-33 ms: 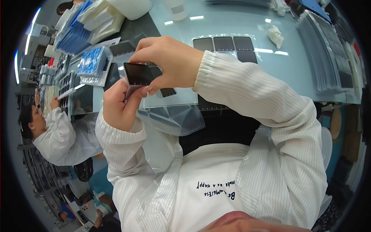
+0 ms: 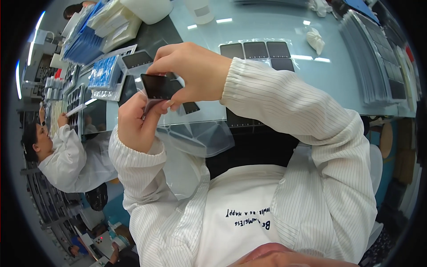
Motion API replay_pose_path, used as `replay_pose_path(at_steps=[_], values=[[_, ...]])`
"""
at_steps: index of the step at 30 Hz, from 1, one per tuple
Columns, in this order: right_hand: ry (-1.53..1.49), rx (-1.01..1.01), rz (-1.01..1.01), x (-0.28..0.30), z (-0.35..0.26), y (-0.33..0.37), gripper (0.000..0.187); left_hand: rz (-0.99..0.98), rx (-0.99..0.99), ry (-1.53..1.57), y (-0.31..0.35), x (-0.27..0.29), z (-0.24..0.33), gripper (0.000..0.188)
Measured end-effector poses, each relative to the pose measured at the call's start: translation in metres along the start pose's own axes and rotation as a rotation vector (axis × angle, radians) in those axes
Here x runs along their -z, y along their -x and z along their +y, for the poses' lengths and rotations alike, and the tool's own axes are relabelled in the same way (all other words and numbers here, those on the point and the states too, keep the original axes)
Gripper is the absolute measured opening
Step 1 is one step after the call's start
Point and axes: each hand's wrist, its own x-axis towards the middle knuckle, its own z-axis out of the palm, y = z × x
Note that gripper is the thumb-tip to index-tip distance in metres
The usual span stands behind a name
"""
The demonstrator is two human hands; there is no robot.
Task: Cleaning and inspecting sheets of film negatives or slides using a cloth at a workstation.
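A small dark, glossy rectangular panel with a row of tiny pale marks along one edge is held up at the table's near left. My right hand reaches across from the right and grips it, fingers at the far edge and thumb at the near side. Below it, my left hand is closed, its thumb and bent finger pinching at the panel's lower edge. A pale, thin sheet or second face shows under the panel there; I cannot tell which. Another dark panel lies on the table behind my right thumb, partly hidden.
Several dark panels lie in a clear sheet on the glossy table. Upright trays stand at right, near a crumpled white wad. Blue-wrapped packs sit at left. A clear plastic bag hangs at the front edge. A co-worker sits at left.
The panel has tilted very slightly in my hands. Both hands keep their grip, and the whole scene has shifted a little to the left.
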Motion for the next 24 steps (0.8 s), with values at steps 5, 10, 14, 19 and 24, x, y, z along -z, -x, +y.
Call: replay_pose_path(at_steps=[5,10,14,19,24], values=[[-0.066,-0.038,-0.097,0.007,-0.002,0.007,0.053,-0.118,-0.313,-0.309,-0.004,-0.003,0.008,0.016],[0.021,0.002,-0.118,0.016,-0.004,0.013,0.050,-0.206,-0.344,-0.322,-0.007,0.001,0.004,0.007],[0.081,-0.089,-0.185,0.021,-0.002,0.004,0.047,-0.234,-0.225,-0.348,-0.012,0.003,0.007,0.017],[-0.154,-0.203,-0.283,0.034,0.010,-0.002,0.049,-0.235,-0.172,-0.339,-0.023,0.011,0.008,0.031],[-0.428,-0.259,-0.304,0.039,0.018,0.006,0.051,-0.213,-0.135,-0.350,-0.032,0.020,-0.009,0.032]])
